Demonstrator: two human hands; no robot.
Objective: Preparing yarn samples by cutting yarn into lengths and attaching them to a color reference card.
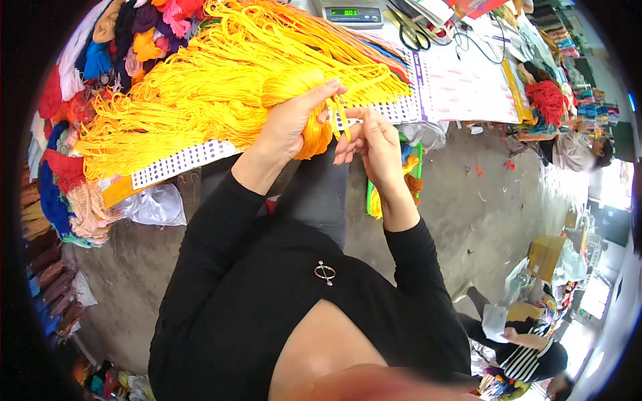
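My left hand (286,127) is wrapped around a thick bundle of yellow yarn (315,137) at the table's near edge, thumb on top. A looped yellow strand (340,110) stands out from the bundle between my two hands. Close by on the right, my right hand (378,142) has its fingers curled together at this strand, seemingly pinching it; the exact fingertip contact is partly hidden. Under and behind both hands, a broad spread of loose yellow yarn (180,87) covers the table.
A digital scale (351,13) and black-handled scissors (413,37) lie at the far side. Piled yarn of many colours (144,43) sits far left. Below the table's right part stands a green basket (370,190) with yarn. Another person (528,351) is at lower right.
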